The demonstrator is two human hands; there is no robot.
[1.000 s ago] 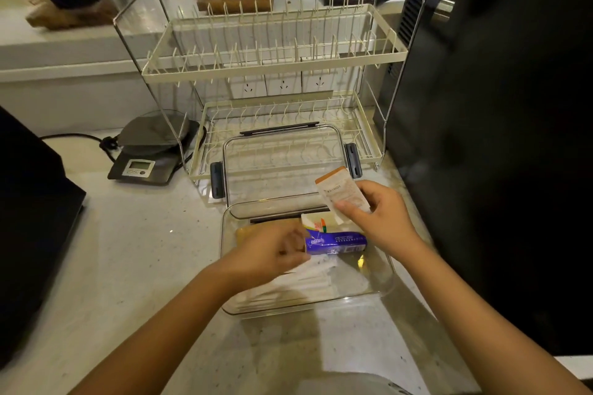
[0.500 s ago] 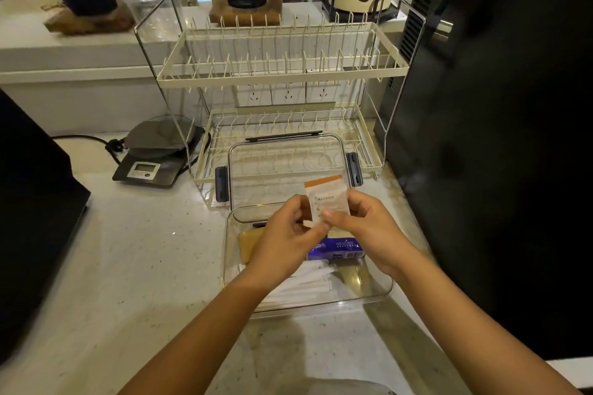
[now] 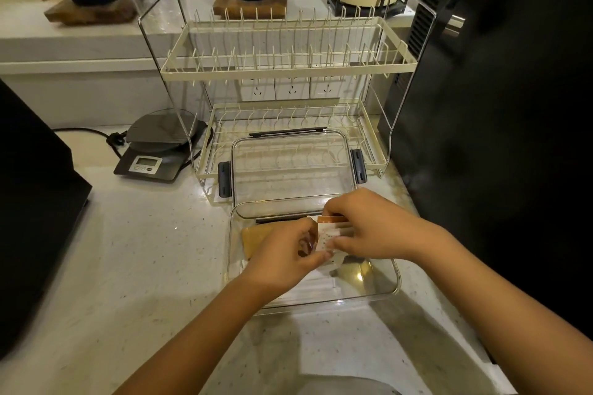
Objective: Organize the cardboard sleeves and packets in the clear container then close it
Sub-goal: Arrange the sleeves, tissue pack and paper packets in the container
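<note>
Sorting packets over an open clear container point(image 3: 393, 279) on a speckled pale counter point(image 3: 128, 266).

Behind, against the wall: a cream two-tier dish rack point(image 3: 285, 67), bare of dishes, with the clear lid point(image 3: 292, 167) leaning at its lower tier, latches loose, probably parked within reach for closing later. Left of the rack, a digital scale point(image 3: 154, 154); to the right, a tall black appliance point(image 3: 497, 106). In the container, a brown cardboard sleeve point(image 3: 253, 236) lying flat at the far left corner. Above it, left hand point(image 3: 285, 261) and right hand point(image 3: 372, 228) both pinching one orange-topped white packet point(image 3: 327, 231) by its edges, seemingly to square it before setting it down among the rest.
</note>
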